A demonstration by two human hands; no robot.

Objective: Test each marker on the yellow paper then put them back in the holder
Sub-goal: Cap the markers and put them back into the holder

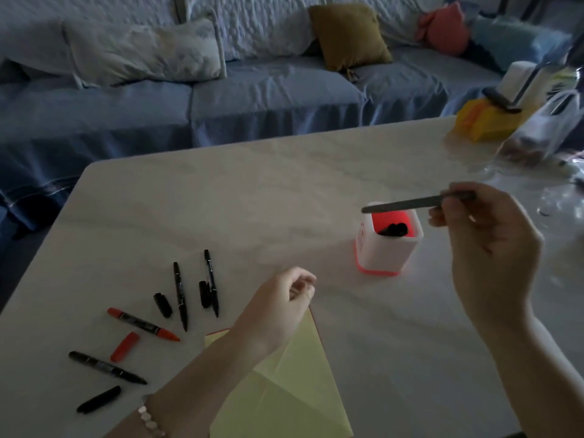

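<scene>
My right hand (pixel 483 235) pinches a dark marker (pixel 407 204) and holds it level just above the white holder (pixel 387 248), whose inside glows red and which has dark markers in it. My left hand (pixel 284 298) hovers with loosely curled fingers, holding nothing, over the top corner of the yellow paper (pixel 284 387). On the table at the left lie two thin black markers (pixel 180 295), a red marker (pixel 142 324), another black marker (pixel 106 366), and loose caps: a red cap (pixel 124 346) and black caps (pixel 162 305).
The white table (pixel 252 200) carries a yellow box (pixel 483 123) and a clear plastic bag (pixel 543 131) at its far right corner. Behind it runs a blue sofa (pixel 221 99) with cushions. The table's left edge drops off near the markers.
</scene>
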